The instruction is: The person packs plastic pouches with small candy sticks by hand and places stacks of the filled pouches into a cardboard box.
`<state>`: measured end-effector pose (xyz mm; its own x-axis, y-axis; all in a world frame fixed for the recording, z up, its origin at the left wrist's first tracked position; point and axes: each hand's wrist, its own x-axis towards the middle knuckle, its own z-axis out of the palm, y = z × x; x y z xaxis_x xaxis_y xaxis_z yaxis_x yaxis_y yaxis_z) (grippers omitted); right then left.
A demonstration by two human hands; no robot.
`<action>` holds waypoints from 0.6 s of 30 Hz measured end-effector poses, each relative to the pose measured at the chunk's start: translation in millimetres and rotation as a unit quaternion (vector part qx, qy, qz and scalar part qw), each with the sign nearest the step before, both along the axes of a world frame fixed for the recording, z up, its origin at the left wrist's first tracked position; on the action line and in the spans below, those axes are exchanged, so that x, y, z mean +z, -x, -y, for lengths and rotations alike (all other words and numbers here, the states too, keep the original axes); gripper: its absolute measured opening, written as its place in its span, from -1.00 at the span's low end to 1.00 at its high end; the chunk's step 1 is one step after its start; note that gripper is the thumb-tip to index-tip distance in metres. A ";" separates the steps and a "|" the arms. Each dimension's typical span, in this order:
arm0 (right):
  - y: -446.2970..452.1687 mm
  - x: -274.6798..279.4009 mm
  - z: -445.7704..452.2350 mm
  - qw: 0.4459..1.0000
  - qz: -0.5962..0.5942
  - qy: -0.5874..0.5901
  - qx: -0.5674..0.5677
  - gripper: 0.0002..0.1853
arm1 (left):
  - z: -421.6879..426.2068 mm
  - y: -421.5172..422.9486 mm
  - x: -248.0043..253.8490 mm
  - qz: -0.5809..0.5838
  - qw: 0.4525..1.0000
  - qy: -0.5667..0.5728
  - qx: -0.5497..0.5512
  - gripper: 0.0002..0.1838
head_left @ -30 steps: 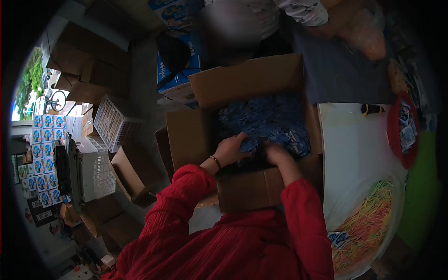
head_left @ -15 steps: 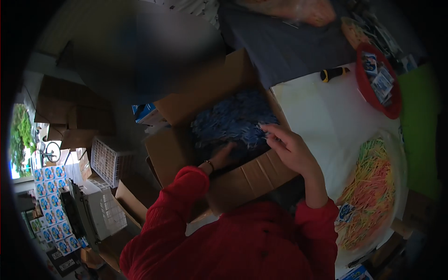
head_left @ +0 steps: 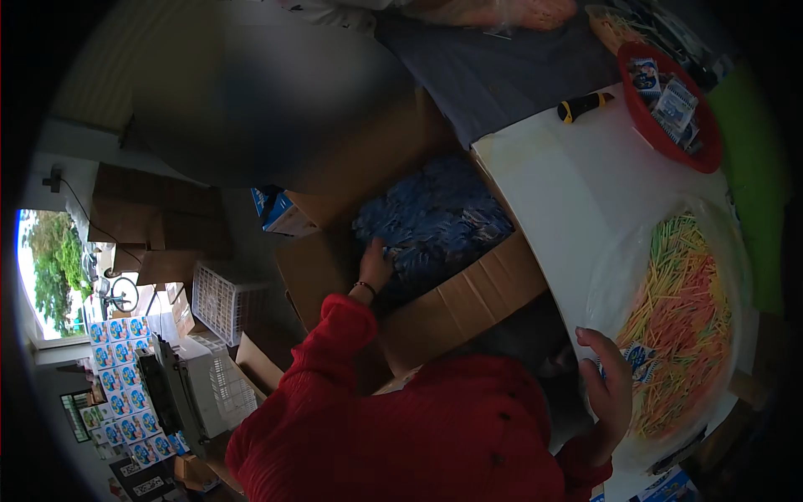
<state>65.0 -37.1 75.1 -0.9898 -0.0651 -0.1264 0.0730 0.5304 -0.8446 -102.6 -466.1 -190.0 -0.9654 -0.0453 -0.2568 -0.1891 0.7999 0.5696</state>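
Head view, left hand: laid at 8 o'clock against blue sachets inside cardboard box; can't make out whether gripping.
Right hand: fingers parted, near printed sachet at 2 o'clock, atop coloured sticks.
Sachet handling: likely best pinched by one edge.

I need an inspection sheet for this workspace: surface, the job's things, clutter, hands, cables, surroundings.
Surface: white table, beside the open box.
Job's things: cardboard box holding many blue packets; clear bag of coloured sticks on the table.
Clutter: black and yellow tool and red basin with more packets.
Left hand: in the box, at the packets; grip unclear.
Right hand: near the bag, fingers apart, nothing seen in it.
Cables: one dark cable hangs by the wall.
Surroundings: stacked boxes, white crate, bicycle, a person's sleeve.
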 end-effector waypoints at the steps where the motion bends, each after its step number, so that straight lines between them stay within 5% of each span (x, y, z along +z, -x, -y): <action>1: -5.7 -0.4 0.0 1.000 -0.002 0.002 -0.004 -0.57 | 0.9 0.2 -5.0 0.001 0.999 -0.028 0.021 -0.70; 5: -20.4 -5.5 3.8 0.999 0.000 -0.028 -0.037 -0.58 | -7.7 -4.3 -10.0 -0.004 0.994 -0.099 -0.056 -0.79; 8: -23.6 -11.0 7.8 0.999 -0.008 -0.026 -0.038 -0.58 | -13.3 1.1 -33.5 -0.137 0.960 -0.102 -0.221 -0.82; 10: -27.3 -9.6 10.9 0.997 -0.007 -0.044 -0.056 -0.58 | -21.9 12.4 -47.1 -0.157 0.935 -0.026 -0.316 -0.78; 13: -40.0 0.5 11.9 0.997 -0.071 -0.012 0.000 -0.60 | -22.5 38.8 -58.4 0.010 0.905 0.157 -0.396 -0.72; 14: -46.6 0.1 12.1 0.996 -0.090 0.017 0.009 -0.61 | -22.3 40.5 -45.5 -0.047 0.886 0.195 -0.419 -0.70; 16: -64.9 -8.3 9.4 0.997 -0.072 0.024 -0.010 -0.62 | -84.9 40.6 64.9 -0.036 0.874 0.307 -0.376 -0.74; 18: -79.6 -14.6 1.8 0.997 -0.060 0.044 0.001 -0.63 | -129.2 45.0 104.0 -0.306 0.866 0.118 -0.377 -0.85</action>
<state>144.6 -38.9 60.5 -0.9974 -0.0716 0.0001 -0.0327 0.4544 -0.8902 -147.6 -336.9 -86.0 -0.6957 0.6758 0.2435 0.7172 0.6727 0.1821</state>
